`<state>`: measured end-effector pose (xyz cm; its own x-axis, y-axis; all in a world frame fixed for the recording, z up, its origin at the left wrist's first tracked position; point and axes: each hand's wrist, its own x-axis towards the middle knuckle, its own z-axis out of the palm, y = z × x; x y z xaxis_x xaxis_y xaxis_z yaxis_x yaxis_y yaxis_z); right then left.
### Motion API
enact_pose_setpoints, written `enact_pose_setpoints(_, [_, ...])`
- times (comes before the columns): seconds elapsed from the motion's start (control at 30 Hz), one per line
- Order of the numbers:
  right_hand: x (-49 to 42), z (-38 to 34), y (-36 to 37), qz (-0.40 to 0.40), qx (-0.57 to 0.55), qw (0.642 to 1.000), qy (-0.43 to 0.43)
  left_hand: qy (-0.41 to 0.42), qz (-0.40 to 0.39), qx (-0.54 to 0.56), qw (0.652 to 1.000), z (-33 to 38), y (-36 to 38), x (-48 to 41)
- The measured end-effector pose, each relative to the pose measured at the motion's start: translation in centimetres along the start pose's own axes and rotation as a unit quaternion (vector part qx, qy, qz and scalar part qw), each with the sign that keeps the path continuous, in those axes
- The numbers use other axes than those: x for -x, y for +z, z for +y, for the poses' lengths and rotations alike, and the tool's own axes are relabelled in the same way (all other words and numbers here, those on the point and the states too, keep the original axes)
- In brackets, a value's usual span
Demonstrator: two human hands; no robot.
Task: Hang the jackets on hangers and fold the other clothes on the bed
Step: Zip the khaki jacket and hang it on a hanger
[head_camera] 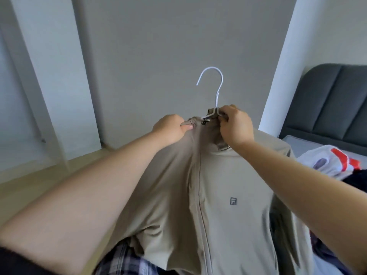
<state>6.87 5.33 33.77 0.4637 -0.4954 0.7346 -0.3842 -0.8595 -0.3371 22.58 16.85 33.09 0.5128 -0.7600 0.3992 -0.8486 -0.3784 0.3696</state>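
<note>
A beige zip-up jacket with a small grey logo on its chest hangs in front of me on a white wire hanger, whose hook sticks up above the collar. My left hand pinches the left side of the collar. My right hand grips the right side of the collar together with the hanger's neck. The hanger's shoulders are hidden inside the jacket.
A bed with a dark grey padded headboard stands at the right, with a white garment with red stripes and dark clothes on it. Plaid fabric shows at the bottom. A grey wall and wooden floor lie ahead.
</note>
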Motion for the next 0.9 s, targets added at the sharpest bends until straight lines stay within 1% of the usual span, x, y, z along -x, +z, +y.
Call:
enact_pose_setpoints(0.07, [-4.0,-0.7,-0.9,0.027,-0.030,0.999,-0.006,-0.016,0.080,0.023,0.996,0.4,-2.1,-2.2])
enact_pose_setpoints(0.13, [-8.1,-1.2,-1.9,0.033,-0.025,0.999,0.008,-0.034,0.162,0.043,0.985,0.3,-4.2,-4.3])
enact_pose_setpoints(0.23, [-13.4,-1.4,-3.2,-0.023,0.040,0.994,0.098,-0.050,0.263,0.052,0.962,-0.5,-7.0,-7.4])
enact_pose_setpoints(0.27, [-14.9,-1.6,-3.4,-0.049,0.056,0.991,0.108,-0.050,0.290,0.052,0.954,-0.8,-7.8,-8.4])
enact_pose_setpoints(0.33, [-17.4,-2.6,-3.5,-0.085,0.034,0.991,0.097,-0.049,0.326,0.061,0.942,-1.2,-9.2,-10.2])
enact_pose_setpoints(0.4, [-19.5,-4.0,-3.8,-0.096,-0.031,0.991,0.088,-0.051,0.354,0.080,0.930,-1.4,-10.9,-11.9])
enact_pose_setpoints(0.43, [-20.6,-4.6,-4.0,-0.087,-0.064,0.991,0.080,-0.047,0.367,0.099,0.924,-1.5,-12.0,-12.7])
enact_pose_setpoints(0.47, [-21.6,-5.1,-4.1,-0.059,-0.098,0.991,0.072,-0.036,0.382,0.120,0.916,-1.5,-13.1,-13.4])
enact_pose_setpoints(0.5, [-22.4,-5.4,-4.0,-0.013,-0.132,0.989,0.067,-0.015,0.399,0.131,0.907,-1.5,-14.1,-14.0])
enact_pose_setpoints(0.53, [-23.1,-5.5,-3.7,0.041,-0.157,0.984,0.068,0.018,0.420,0.120,0.899,-1.4,-15.0,-14.3])
enact_pose_setpoints(0.57, [-23.5,-5.5,-3.2,0.077,-0.167,0.980,0.073,0.060,0.439,0.082,0.893,-1.4,-15.6,-14.4])
enact_pose_setpoints(0.6, [-23.6,-5.4,-2.7,0.077,-0.163,0.980,0.080,0.103,0.450,0.028,0.887,-1.4,-15.7,-14.1])
enact_pose_setpoints(0.63, [-23.3,-5.4,-1.9,0.043,-0.150,0.984,0.089,0.138,0.450,-0.021,0.882,-1.6,-15.4,-13.6])
enact_pose_setpoints(0.7, [-22.3,-4.9,0.0,-0.032,-0.124,0.984,0.123,0.169,0.428,-0.077,0.885,-2.6,-14.3,-12.4])
enact_pose_setpoints(0.73, [-21.7,-4.6,0.9,-0.036,-0.124,0.981,0.143,0.169,0.415,-0.085,0.890,-3.1,-13.6,-11.8])
enact_pose_setpoints(0.77, [-21.1,-4.4,1.7,-0.018,-0.129,0.978,0.162,0.163,0.398,-0.084,0.899,-3.4,-13.0,-11.3])
enact_pose_setpoints(0.83, [-20.1,-4.5,3.0,0.048,-0.157,0.968,0.189,0.154,0.352,-0.055,0.922,-3.4,-11.6,-10.4])
enact_pose_setpoints(0.9, [-19.8,-5.1,3.6,0.122,-0.207,0.950,0.198,0.186,0.297,-0.027,0.936,-3.2,-10.1,-9.7])
